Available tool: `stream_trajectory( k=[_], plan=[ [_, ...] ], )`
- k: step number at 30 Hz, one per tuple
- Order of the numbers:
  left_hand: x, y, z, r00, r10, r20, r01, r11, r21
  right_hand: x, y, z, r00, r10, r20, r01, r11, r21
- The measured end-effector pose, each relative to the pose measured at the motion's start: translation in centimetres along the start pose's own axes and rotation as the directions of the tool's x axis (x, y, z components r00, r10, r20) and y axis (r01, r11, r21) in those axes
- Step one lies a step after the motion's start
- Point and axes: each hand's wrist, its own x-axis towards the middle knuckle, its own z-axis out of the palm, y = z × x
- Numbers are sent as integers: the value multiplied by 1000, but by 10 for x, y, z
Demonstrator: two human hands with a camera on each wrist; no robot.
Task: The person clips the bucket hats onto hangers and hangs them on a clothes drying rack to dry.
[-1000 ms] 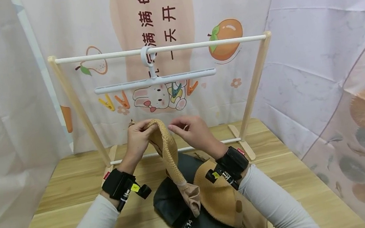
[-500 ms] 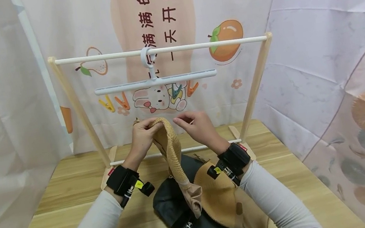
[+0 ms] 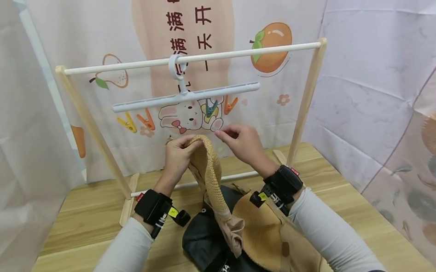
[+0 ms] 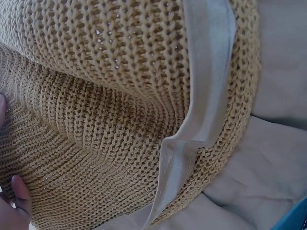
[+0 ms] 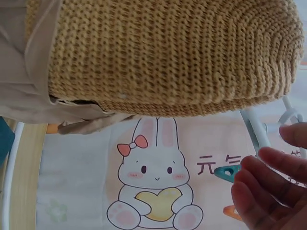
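Observation:
My left hand (image 3: 178,158) pinches the edge of a tan knitted sun hat (image 3: 213,169) between thumb and fingers, holding it up over the table. Its beige cloth part (image 3: 233,232) hangs down in folds. In the left wrist view the knit and a pale sewn band (image 4: 206,72) fill the frame, with some fingers at the left edge. My right hand (image 3: 244,144) is just right of the hat, apart from it, with loosely bent fingers and nothing held. The right wrist view shows the thumb away from the fingers (image 5: 254,189).
A pale blue hanger (image 3: 185,97) hangs from the white bar (image 3: 256,51) of a wooden-legged rack, with several colored clothespins (image 3: 146,119) beneath it. On the table (image 3: 161,265) lie a dark cap (image 3: 203,238) lettered "F_14" and another tan woven piece (image 3: 262,227) with beige cloth.
Both hands have shifted right and slightly up, the left carrying the hat with it. My right hand stays apart from the hat.

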Motion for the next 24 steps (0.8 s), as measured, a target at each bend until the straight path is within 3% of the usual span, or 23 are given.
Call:
stream_trajectory(
  k=[8,11,16,24],
  plan=[
    [5,-1,9,1000,1,3,-1,1000,-13,11,8,-10,988,129,-87,-130,992,-5],
    [6,-2,12,1000,19,7,-19,999,-27,13,15,-11,985,135,-107,-136,991,-5],
    [8,-1,15,998,37,-44,-38,999,-25,16,22,-13,984,131,-120,-133,991,-7],
    [13,-4,19,998,37,-52,-39,999,-30,28,25,-16,978,151,-146,-159,986,-44]
  ],
)
